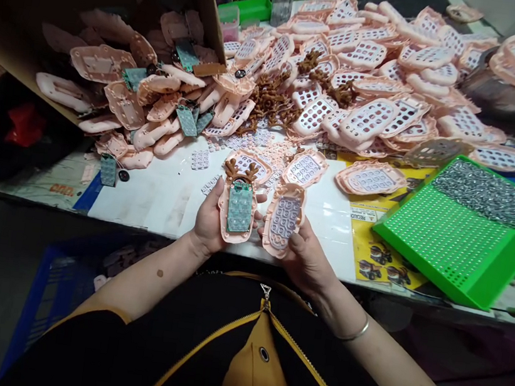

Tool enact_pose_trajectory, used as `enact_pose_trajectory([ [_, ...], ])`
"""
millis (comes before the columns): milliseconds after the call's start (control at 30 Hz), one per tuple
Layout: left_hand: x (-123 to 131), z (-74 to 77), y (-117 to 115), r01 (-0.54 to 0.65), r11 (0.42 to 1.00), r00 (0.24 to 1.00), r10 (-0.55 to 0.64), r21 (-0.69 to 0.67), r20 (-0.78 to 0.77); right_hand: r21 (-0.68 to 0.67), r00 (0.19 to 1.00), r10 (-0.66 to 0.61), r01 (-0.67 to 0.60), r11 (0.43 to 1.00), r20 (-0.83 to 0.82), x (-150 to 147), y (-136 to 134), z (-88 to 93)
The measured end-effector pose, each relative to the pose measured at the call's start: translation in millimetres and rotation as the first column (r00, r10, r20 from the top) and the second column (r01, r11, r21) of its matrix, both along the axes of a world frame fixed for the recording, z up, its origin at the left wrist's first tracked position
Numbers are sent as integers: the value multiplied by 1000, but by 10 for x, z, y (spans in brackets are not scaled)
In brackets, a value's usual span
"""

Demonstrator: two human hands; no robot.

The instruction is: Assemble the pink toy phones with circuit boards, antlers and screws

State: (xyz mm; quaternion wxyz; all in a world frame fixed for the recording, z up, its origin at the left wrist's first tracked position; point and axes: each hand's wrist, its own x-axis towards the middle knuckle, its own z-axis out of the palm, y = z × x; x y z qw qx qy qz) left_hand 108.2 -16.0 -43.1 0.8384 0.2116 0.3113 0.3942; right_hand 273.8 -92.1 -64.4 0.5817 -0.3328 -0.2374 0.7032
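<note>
My left hand (pixel 209 221) is closed around a pink toy phone back shell (pixel 223 214). A green circuit board (pixel 240 210) lies inside that shell, and brown antlers (pixel 241 169) stick up from its top. Close beside it, my right hand (pixel 309 250) grips a pink toy phone front shell (pixel 285 219), with a pale keypad sheet showing on its inner side. The two halves are held apart, side by side, above the white work surface. Just beyond them lie more front shells (pixel 306 168) and small loose pink and white button pieces (pixel 270 147).
A cardboard box (pixel 217 17) on its side spills shells with boards and small speakers at left. Shells (pixel 365 55) heap across the back, with brown antlers (pixel 272 103) among them. A green tray (pixel 445 243) at right holds many screws (pixel 490 192). A metal bowl (pixel 498 98) stands behind.
</note>
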Motion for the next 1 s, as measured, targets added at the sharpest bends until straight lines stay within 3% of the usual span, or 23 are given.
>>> enact_pose_trajectory([
  [167,-9,12,-22,67,998,995,-67,1,-70,7,1000,-30,30,1000,7,-29,17,-2],
  [333,40,136,-65,-42,999,985,45,23,-169,22,998,-47,46,999,37,-66,32,-99],
  [567,165,217,-130,33,992,963,0,119,-271,49,992,-23,17,999,123,-167,44,-181],
  [800,233,262,-182,36,981,966,15,190,-259,71,970,-16,-2,997,244,-220,26,-98],
  [1000,248,237,-195,63,973,958,3,221,-286,92,948,-43,14,996,314,-217,12,-135],
])
